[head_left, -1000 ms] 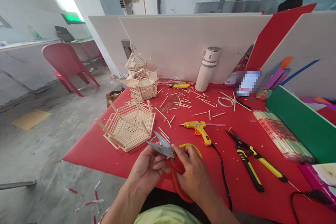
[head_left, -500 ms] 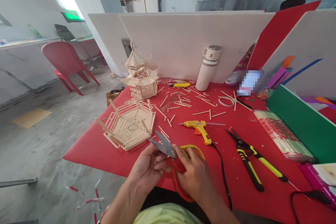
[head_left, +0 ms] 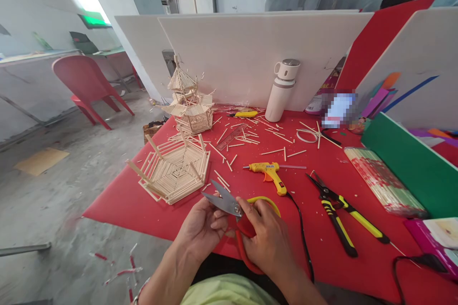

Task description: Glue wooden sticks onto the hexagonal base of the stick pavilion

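Observation:
My right hand (head_left: 268, 236) grips a pair of scissors (head_left: 224, 201) with red and yellow handles, its blades parted and pointing left over the table's front edge. Close under the blades, my left hand (head_left: 200, 226) is turned palm up with its fingers curled together. Whatever those fingers pinch, if anything, is too small to make out. Just beyond them lies a hexagonal platform of thin wooden sticks (head_left: 179, 171), with short posts standing at its corners. Several loose sticks (head_left: 222, 180) lie between the platform and the scissors.
A yellow glue gun (head_left: 268, 171) and pruning shears (head_left: 332, 205) lie to the right on the red table. Farther back stand a stick pagoda (head_left: 189, 105) and a white thermos (head_left: 281, 95). A pack of sticks (head_left: 384, 181) is beside a green board (head_left: 404, 167).
Both hands and the scissors keep nearly the same pose. The whole view has shifted slightly; nothing has been picked up or let go.

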Tool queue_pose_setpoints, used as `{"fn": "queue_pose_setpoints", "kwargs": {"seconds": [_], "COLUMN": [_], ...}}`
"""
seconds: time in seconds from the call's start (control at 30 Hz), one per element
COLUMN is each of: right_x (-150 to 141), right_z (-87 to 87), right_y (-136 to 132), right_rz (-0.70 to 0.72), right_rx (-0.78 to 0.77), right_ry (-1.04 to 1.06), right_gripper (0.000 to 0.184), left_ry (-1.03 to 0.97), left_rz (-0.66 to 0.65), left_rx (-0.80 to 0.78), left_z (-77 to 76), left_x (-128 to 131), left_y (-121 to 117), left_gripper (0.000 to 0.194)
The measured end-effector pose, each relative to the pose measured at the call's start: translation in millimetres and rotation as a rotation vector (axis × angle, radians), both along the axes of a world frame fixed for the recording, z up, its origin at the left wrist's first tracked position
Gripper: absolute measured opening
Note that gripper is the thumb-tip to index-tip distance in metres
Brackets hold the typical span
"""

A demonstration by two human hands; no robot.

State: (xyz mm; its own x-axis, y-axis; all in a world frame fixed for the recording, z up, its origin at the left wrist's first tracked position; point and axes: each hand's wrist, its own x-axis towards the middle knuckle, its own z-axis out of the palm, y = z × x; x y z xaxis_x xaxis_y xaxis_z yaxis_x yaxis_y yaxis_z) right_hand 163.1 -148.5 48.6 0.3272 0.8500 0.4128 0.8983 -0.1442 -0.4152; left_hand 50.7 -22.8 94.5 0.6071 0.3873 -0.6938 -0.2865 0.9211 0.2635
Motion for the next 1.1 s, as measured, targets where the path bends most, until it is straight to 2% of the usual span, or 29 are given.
{"fn": "queue_pose_setpoints", "kwargs": {"seconds": [0.27,0.47,0.53,0.63,0.8,0.9,0.97,1.03,1.1], "right_x": [2,2,4,11,23,26,29,39,55], "right_z": [-8.3,-10.4,-8.0,-2.2,2.6,5.2,10.6,18.1,24.6], "right_y": [-1,-1,-3,-8,-22,-31,-34,-30,-19], "right_rz": [-0.007,0.019,-0.027,-0.172,-0.32,-0.273,-0.229,-0.271,-0.381], "right_rx": [-0.014,-0.014,-0.05,-0.195,-0.41,-0.431,-0.418,-0.378,-0.33], "right_ry": [-0.025,0.021,0.043,-0.014,-0.128,-0.142,-0.145,-0.156,-0.176], "right_gripper": [0.055,0.048,0.044,0.046,0.048,0.049,0.043,0.034,0.034], "left_ry": [-0.014,-0.004,0.046,0.139,0.153,0.131,0.104,0.075,0.057], "left_rz": [-0.008,0.007,0.044,0.077,0.035,0.061,0.075,0.099,0.127], "left_rx": [0.017,-0.005,0.003,-0.005,0.019,0.031,0.037,0.042,0.031], "left_z": [-0.4,-0.8,-0.5,-1.1,-4.2,-5.3,-6.4,-8.5,-11.3], "left_x": [-1,-2,-3,-4,-7,-9,-10,-12,-15], "left_y": [-1,1,0,-1,1,3,4,5,6], "left_gripper": [0.027,0.019,0.015,0.013,0.014,0.019,0.021,0.021,0.019]}}
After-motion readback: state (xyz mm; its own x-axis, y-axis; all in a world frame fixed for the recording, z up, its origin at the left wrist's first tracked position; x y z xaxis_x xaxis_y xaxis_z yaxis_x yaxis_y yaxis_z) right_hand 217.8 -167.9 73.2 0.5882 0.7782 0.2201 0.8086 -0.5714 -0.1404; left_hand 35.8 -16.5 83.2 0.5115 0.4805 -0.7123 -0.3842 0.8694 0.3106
